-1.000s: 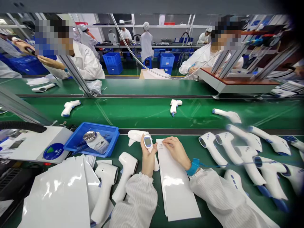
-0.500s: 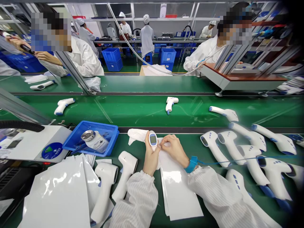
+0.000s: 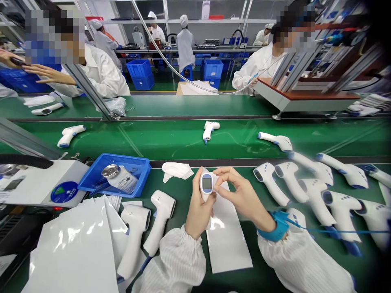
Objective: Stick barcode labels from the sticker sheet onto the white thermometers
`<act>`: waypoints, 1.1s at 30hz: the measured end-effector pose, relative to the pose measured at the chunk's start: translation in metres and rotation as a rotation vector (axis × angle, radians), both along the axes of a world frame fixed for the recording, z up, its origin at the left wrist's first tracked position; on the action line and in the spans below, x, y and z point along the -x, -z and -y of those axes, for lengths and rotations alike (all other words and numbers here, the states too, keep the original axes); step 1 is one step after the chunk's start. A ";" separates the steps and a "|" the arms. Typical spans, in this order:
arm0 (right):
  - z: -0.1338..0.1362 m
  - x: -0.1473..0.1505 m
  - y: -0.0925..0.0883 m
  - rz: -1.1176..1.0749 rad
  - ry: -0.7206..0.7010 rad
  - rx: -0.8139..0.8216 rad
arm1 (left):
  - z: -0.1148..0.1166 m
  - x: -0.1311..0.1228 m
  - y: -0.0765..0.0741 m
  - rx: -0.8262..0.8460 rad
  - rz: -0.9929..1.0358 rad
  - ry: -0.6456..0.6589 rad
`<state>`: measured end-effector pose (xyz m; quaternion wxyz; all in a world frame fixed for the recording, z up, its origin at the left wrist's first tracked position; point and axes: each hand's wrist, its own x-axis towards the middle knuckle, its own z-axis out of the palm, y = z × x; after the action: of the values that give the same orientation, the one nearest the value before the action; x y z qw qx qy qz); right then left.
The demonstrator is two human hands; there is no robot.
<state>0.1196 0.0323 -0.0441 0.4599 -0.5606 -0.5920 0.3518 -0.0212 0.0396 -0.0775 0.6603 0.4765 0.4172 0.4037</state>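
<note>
As a blue plastic tray (image 3: 91, 183) sits well left of a white plastic thermometer (image 3: 207, 183), the left hand (image 3: 200, 207) wraps around that thermometer's lower body above the green tabletop (image 3: 180, 215), its screen facing up, its long axis pointing away from the person, its handle hidden by the fingers. Just right of it, the right hand (image 3: 244, 195) brings thumb and forefinger together; anything between them is too small to make out. Farther right lie more white plastic thermometers (image 3: 269, 183).
</note>
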 end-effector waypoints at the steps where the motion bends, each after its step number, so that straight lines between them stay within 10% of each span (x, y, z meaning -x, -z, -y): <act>1: -0.002 0.002 -0.001 -0.022 0.011 -0.002 | 0.003 0.000 -0.002 0.018 0.015 0.018; 33: -0.014 0.010 -0.015 -0.015 0.044 0.030 | 0.007 0.006 -0.003 -0.145 -0.077 -0.018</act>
<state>0.1096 0.0460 -0.0287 0.4637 -0.5776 -0.5706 0.3547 -0.0273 0.0326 -0.0745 0.6038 0.5345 0.4162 0.4201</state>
